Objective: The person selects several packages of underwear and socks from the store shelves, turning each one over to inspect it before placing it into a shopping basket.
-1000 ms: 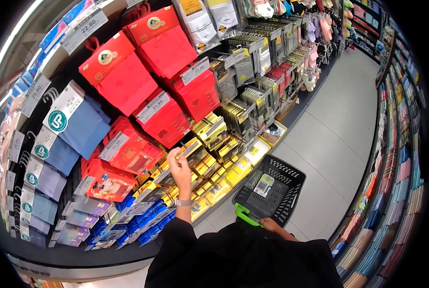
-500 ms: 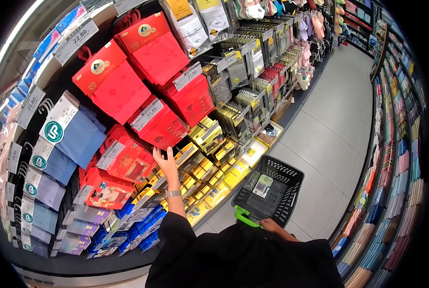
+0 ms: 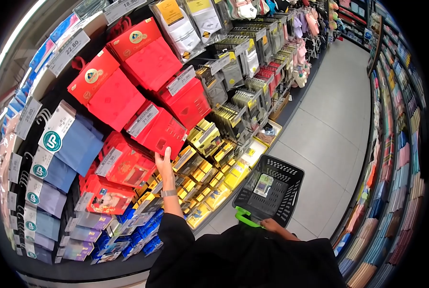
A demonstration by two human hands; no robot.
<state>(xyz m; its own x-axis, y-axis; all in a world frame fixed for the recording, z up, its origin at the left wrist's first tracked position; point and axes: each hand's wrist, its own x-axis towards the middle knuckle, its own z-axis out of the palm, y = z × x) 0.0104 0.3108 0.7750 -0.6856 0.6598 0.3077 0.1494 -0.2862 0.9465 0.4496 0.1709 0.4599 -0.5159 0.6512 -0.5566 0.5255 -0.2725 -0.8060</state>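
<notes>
My left hand [image 3: 164,163] reaches up to the lower edge of a red package [image 3: 159,132] hanging on the shelf wall, its fingers touching that edge with thumb and fingers a little apart. A wristband sits on my left wrist. My right hand [image 3: 270,225] is closed round the green handle [image 3: 247,217] of a black shopping basket [image 3: 282,196]. Inside the basket lies one small package [image 3: 263,185] with a green and white front. More red packages [image 3: 116,96] hang above my left hand.
Yellow and black packs [image 3: 188,161] fill the shelf right of my left hand. Blue packages [image 3: 65,139] hang at the left. Grey tiled aisle floor [image 3: 320,129] runs beyond the basket, with shelves of folded goods [image 3: 389,192] along the right side.
My left hand has shifted slightly left and down with the view, and its fingers are now closer together at the red package's lower edge. My right hand still holds the basket handle.
</notes>
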